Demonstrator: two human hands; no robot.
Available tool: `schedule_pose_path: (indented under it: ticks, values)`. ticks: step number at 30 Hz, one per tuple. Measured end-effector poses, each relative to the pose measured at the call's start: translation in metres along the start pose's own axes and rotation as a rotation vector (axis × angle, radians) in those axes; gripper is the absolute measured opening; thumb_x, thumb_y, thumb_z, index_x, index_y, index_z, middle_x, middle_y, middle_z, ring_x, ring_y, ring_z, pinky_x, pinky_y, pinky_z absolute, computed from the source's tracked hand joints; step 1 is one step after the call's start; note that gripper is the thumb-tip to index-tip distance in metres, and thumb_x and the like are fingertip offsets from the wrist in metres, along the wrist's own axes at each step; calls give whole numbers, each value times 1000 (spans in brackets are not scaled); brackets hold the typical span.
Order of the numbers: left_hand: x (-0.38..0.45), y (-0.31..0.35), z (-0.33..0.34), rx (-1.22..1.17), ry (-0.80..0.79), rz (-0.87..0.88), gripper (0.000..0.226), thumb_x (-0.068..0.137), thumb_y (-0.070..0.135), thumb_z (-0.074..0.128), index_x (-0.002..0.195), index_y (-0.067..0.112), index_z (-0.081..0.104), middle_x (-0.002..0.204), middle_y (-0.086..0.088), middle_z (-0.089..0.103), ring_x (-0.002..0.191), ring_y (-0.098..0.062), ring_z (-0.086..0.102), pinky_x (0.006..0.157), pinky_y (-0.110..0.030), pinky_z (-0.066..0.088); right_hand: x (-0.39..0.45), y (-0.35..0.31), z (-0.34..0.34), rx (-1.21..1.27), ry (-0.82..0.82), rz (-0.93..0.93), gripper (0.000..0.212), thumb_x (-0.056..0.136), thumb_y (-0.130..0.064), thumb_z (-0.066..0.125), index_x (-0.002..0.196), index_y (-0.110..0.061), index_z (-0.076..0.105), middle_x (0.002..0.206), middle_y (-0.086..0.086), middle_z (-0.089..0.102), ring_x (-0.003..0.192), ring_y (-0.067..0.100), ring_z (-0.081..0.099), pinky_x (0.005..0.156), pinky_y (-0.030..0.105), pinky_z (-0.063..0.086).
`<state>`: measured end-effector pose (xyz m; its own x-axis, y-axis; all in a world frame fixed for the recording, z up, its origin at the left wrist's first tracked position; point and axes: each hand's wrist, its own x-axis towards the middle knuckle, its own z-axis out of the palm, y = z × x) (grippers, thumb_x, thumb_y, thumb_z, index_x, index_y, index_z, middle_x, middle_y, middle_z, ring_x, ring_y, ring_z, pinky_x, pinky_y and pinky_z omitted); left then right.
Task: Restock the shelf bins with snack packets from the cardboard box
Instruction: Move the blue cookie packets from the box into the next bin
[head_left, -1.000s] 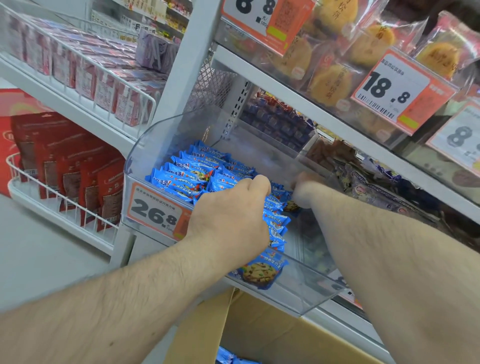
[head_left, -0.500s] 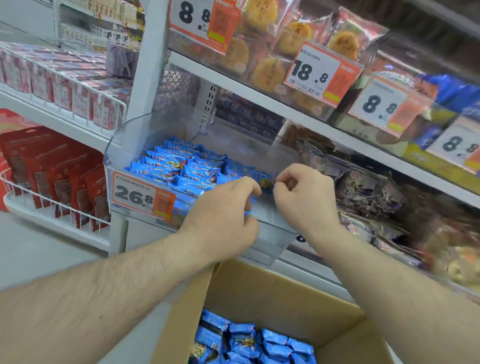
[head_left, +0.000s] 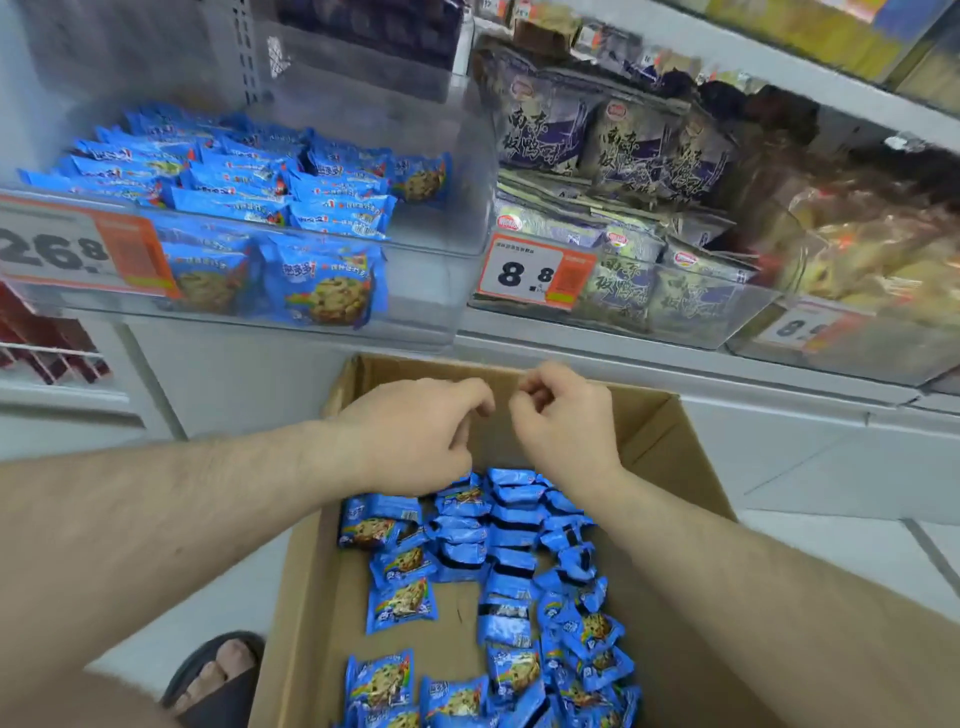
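Observation:
An open cardboard box (head_left: 670, 452) stands on the floor below the shelf, with several blue cookie packets (head_left: 498, 561) lying loose inside. Above it a clear shelf bin (head_left: 431, 223) with a 26.8 price tag holds stacked rows of the same blue packets (head_left: 249, 176). My left hand (head_left: 410, 436) and my right hand (head_left: 566, 421) hover side by side over the far end of the box, just above the packets. Both have curled fingers and nothing in them.
A second clear bin (head_left: 717, 296) with dark purple snack packs and an 8.8 tag sits to the right, then a bin of yellowish packs (head_left: 857, 249). Red packs (head_left: 47, 338) hang in a wire rack at left. My sandalled foot (head_left: 218, 675) is beside the box.
Both hands came out of the blue-packet bin and dropped down to the box. The view tilted down, so the box interior now fills the lower frame.

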<state>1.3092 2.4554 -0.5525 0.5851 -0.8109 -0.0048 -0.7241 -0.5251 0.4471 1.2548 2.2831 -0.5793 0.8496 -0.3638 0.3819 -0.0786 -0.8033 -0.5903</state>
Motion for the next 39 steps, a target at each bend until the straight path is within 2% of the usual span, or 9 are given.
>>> schedule_pose_path:
  ticks: [4, 7, 10, 15, 19, 24, 31, 36, 39]
  values:
    - [4, -6, 26, 38, -266, -25, 32, 89, 21, 49, 120, 30, 52, 93, 15, 61, 86, -8, 56, 81, -34, 50, -39, 91, 26, -320, -420, 271, 9, 85, -19, 54, 79, -20, 60, 69, -3, 63, 65, 20, 58, 60, 34, 51]
    - [8, -6, 45, 71, -383, -24, 31, 90, 21, 46, 118, 32, 53, 91, 16, 57, 83, -9, 54, 80, -33, 50, -71, 151, 35, -578, -884, 448, 16, 92, -20, 50, 77, -16, 50, 70, 4, 50, 58, 21, 43, 54, 34, 37]
    - [14, -3, 58, 73, -475, -17, 32, 90, 21, 45, 119, 32, 52, 97, 15, 61, 91, -13, 57, 84, -37, 51, -104, 188, 38, -763, -1065, 570, 25, 94, -31, 56, 76, -18, 45, 69, 3, 42, 55, 18, 38, 52, 35, 36]
    - [22, -2, 68, 48, -555, -54, 29, 90, 21, 44, 115, 33, 53, 81, 16, 58, 81, -10, 57, 83, -39, 52, -121, 216, 44, -792, -963, 614, 62, 87, -43, 67, 135, -19, 35, 128, 14, 44, 88, 27, 58, 68, 35, 48]
    - [24, -4, 72, 42, -586, -85, 27, 92, 22, 47, 117, 30, 54, 81, 19, 57, 69, 4, 48, 81, -32, 50, -120, 221, 50, -824, -1040, 484, 34, 92, -10, 59, 125, -16, 51, 136, 15, 33, 71, 23, 52, 72, 33, 51]
    - [23, -8, 72, -144, -595, -288, 28, 92, 24, 49, 120, 27, 50, 99, 1, 70, 65, -8, 57, 75, -34, 54, -84, 170, 38, -792, -942, 309, 18, 86, -11, 58, 72, -16, 47, 79, 4, 50, 66, 25, 52, 58, 34, 49]
    - [18, 21, 62, -904, -348, -710, 53, 92, 64, 40, 136, 37, 29, 123, -3, 49, 98, -28, 63, 79, -47, 59, -54, 35, 20, 60, -192, 213, 28, 74, -11, 70, 61, -20, 47, 66, -7, 48, 63, 8, 46, 57, 20, 32]
    - [22, 25, 62, -1196, -25, -687, 19, 94, 28, 59, 110, 19, 54, 95, -6, 67, 70, -18, 67, 71, -43, 61, -60, 10, 11, 308, -221, 201, 20, 75, -12, 68, 62, -17, 53, 70, -2, 57, 59, 9, 52, 58, 16, 40]
    - [21, 13, 61, -1136, -60, -718, 15, 90, 17, 66, 104, 19, 61, 104, -10, 66, 73, -23, 65, 69, -35, 60, -61, 51, 13, 272, -167, 408, 13, 76, -13, 60, 65, -10, 53, 61, -2, 51, 56, 12, 42, 55, 27, 38]
